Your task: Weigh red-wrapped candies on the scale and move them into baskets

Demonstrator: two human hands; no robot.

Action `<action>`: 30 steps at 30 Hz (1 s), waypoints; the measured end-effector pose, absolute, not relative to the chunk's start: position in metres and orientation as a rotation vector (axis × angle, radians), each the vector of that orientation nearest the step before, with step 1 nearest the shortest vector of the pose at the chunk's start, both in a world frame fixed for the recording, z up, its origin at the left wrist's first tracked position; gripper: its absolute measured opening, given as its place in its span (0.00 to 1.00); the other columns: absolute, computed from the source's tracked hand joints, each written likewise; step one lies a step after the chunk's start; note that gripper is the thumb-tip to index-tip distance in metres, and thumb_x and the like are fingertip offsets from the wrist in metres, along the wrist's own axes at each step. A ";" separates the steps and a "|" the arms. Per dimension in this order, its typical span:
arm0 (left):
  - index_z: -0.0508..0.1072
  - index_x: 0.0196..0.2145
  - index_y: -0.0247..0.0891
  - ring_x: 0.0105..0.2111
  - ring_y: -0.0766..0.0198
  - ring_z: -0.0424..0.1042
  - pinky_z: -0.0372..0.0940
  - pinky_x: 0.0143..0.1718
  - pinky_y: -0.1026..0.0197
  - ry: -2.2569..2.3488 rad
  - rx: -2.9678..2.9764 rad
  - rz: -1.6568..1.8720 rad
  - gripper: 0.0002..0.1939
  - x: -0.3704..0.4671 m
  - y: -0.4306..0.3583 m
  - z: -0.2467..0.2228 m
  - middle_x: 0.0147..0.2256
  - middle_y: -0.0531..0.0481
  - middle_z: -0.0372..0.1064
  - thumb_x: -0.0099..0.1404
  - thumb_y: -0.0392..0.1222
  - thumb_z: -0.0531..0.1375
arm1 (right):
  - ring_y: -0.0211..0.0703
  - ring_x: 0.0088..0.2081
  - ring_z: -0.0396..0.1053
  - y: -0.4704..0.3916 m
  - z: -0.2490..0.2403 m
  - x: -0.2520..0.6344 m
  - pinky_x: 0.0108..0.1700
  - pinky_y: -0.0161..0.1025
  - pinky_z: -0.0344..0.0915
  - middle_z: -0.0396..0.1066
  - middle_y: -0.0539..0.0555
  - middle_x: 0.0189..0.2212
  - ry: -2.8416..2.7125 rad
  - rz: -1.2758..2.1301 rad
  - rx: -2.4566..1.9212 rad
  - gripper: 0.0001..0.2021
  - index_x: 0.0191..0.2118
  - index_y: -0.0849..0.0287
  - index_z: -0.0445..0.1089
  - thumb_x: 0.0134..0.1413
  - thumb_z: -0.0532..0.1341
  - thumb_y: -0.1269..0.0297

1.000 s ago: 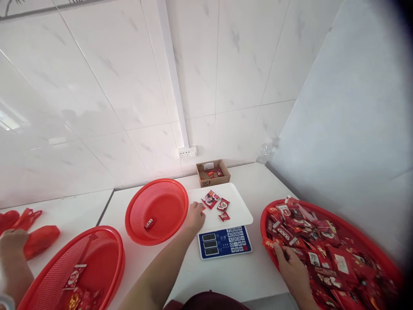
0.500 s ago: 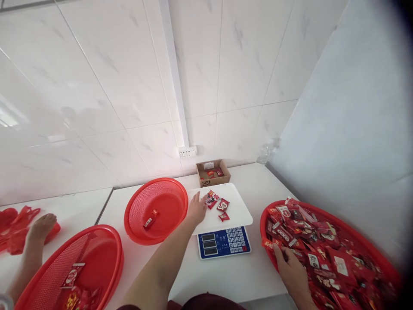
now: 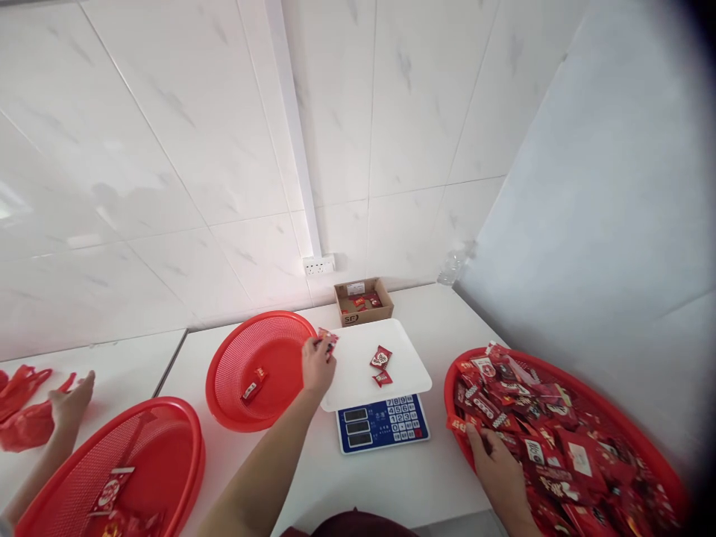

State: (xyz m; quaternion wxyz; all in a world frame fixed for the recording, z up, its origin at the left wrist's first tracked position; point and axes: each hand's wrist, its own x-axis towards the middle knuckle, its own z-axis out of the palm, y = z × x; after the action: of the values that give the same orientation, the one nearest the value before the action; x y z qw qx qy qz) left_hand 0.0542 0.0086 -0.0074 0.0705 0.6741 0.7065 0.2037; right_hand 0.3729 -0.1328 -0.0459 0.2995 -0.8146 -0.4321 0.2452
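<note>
A white desk point(image 3: 441, 477) spreads beneath both your grips. Under and beyond your right grip point(image 3: 497, 470), a heaped basket point(image 3: 450, 391) brims with red packets point(image 3: 582, 459); just left of your left grip point(image 3: 318, 367) stands a sparse basket point(image 3: 280, 358). The scale point(image 3: 385, 424) sits between the grips, its white pan point(image 3: 352, 365) right beside the left one. Your left grip pinches a red-and-white packet point(image 3: 328, 341) above the pan's edge; your right grip grasps an orange-red packet point(image 3: 459, 425) at the heaped basket's rim. Right of your left grip, two small packets point(image 3: 381, 357) lie on the pan. The step in hand looks like a packet's transfer between pan and sparse basket; a leftward move would call for clearing the rim, then loosening your fingers.
</note>
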 end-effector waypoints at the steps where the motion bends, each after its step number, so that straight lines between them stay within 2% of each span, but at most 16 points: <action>1: 0.66 0.52 0.43 0.55 0.52 0.57 0.54 0.56 0.49 2.259 1.966 0.663 0.23 0.042 0.005 -0.004 0.53 0.42 0.57 0.58 0.33 0.53 | 0.49 0.25 0.69 -0.132 -0.046 0.373 0.30 0.41 0.62 0.71 0.55 0.20 -1.146 0.661 -2.164 0.23 0.23 0.52 0.62 0.43 0.47 0.37; 4: 0.65 0.52 0.44 0.61 0.47 0.48 0.45 0.59 0.39 2.509 1.867 0.615 0.22 0.018 -0.004 0.002 0.59 0.43 0.53 0.60 0.35 0.53 | 0.50 0.26 0.69 -0.131 -0.048 0.374 0.31 0.42 0.63 0.72 0.55 0.21 -1.141 0.659 -2.175 0.24 0.24 0.53 0.63 0.43 0.47 0.37; 6: 0.64 0.54 0.43 0.63 0.48 0.43 0.40 0.61 0.38 2.388 2.006 0.508 0.22 0.022 -0.007 0.000 0.61 0.43 0.52 0.61 0.36 0.53 | 0.50 0.26 0.69 -0.131 -0.049 0.375 0.31 0.43 0.63 0.72 0.56 0.22 -1.139 0.645 -2.182 0.24 0.25 0.53 0.64 0.42 0.47 0.36; 11: 0.60 0.58 0.45 0.62 0.52 0.48 0.49 0.60 0.48 1.578 2.290 0.305 0.24 0.093 -0.005 -0.016 0.63 0.44 0.47 0.64 0.45 0.52 | 0.50 0.26 0.69 -0.132 -0.047 0.374 0.31 0.43 0.63 0.72 0.56 0.21 -1.136 0.660 -2.189 0.23 0.24 0.53 0.63 0.43 0.47 0.37; 15: 0.58 0.59 0.47 0.63 0.45 0.43 0.46 0.60 0.42 1.379 2.227 0.159 0.28 0.148 0.004 -0.029 0.65 0.44 0.42 0.61 0.47 0.56 | 0.51 0.26 0.69 -0.133 -0.042 0.372 0.31 0.42 0.63 0.72 0.56 0.22 -1.115 0.655 -2.159 0.23 0.24 0.52 0.63 0.43 0.47 0.37; 18: 0.66 0.53 0.44 0.61 0.46 0.49 0.47 0.59 0.42 1.402 2.213 0.148 0.22 0.161 0.011 -0.032 0.62 0.43 0.49 0.60 0.39 0.57 | 0.50 0.25 0.69 -0.134 -0.042 0.371 0.29 0.42 0.63 0.72 0.57 0.21 -1.109 0.627 -2.144 0.23 0.23 0.52 0.63 0.43 0.47 0.37; 22: 0.72 0.42 0.41 0.51 0.53 0.62 0.59 0.52 0.50 1.447 2.177 0.223 0.17 0.151 0.014 -0.031 0.48 0.43 0.65 0.58 0.28 0.53 | 0.49 0.25 0.69 -0.135 -0.041 0.370 0.29 0.41 0.63 0.73 0.57 0.22 -1.115 0.618 -2.129 0.22 0.24 0.52 0.63 0.45 0.47 0.38; 25: 0.73 0.40 0.41 0.47 0.58 0.65 0.62 0.48 0.57 1.521 2.108 0.344 0.18 0.133 0.009 -0.027 0.43 0.46 0.68 0.57 0.25 0.51 | 0.50 0.26 0.69 -0.134 -0.041 0.370 0.30 0.42 0.63 0.73 0.57 0.22 -1.130 0.618 -2.157 0.23 0.24 0.52 0.63 0.44 0.46 0.38; 30: 0.72 0.42 0.40 0.39 0.64 0.70 0.66 0.41 0.61 1.776 1.904 0.579 0.19 0.075 0.003 -0.011 0.45 0.46 0.68 0.63 0.29 0.45 | 0.52 0.26 0.70 -0.133 -0.046 0.374 0.30 0.44 0.63 0.73 0.59 0.23 -1.157 0.611 -2.184 0.25 0.24 0.53 0.64 0.42 0.46 0.36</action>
State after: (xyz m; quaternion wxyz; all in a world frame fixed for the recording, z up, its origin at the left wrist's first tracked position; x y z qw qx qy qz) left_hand 0.0754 0.0030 -0.0114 0.2348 0.6937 0.6473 0.2111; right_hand 0.3740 -0.1329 -0.0460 0.2935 -0.8200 -0.4345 0.2295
